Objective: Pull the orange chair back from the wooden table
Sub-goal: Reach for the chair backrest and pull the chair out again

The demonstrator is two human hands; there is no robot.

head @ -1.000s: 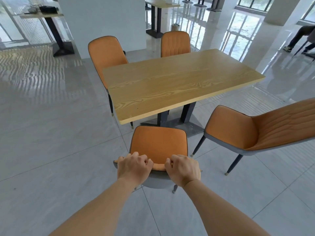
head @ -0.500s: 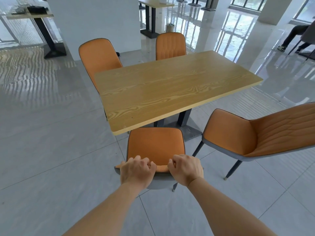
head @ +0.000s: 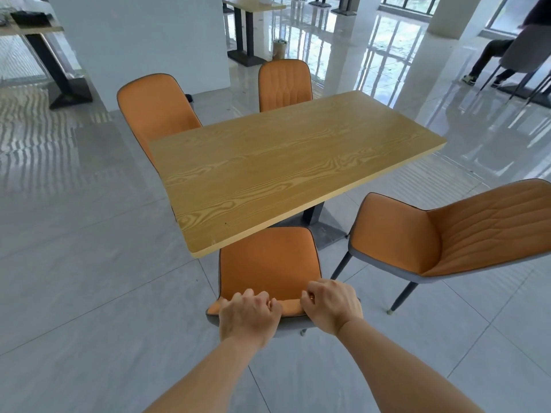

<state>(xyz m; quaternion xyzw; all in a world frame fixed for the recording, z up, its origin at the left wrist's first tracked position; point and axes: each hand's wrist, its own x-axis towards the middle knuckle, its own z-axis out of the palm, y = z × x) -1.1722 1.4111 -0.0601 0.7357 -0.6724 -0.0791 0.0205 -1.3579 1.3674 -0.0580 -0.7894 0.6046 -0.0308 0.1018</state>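
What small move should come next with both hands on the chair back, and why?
Probably a short, straight pull toward the body. The left hand and right hand both grip the backrest top of the orange chair, yet its seat front sits tucked under the edge of the wooden table. Keep it straight, since the neighbouring chair stands close on the right.

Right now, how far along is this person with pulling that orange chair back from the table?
Done: the left hand and right hand grip the backrest top of the orange chair. In hand: the pull itself, seemingly barely begun, since the seat's front meets the near edge of the wooden table. Left: drawing the chair back until open floor shows between seat and table.
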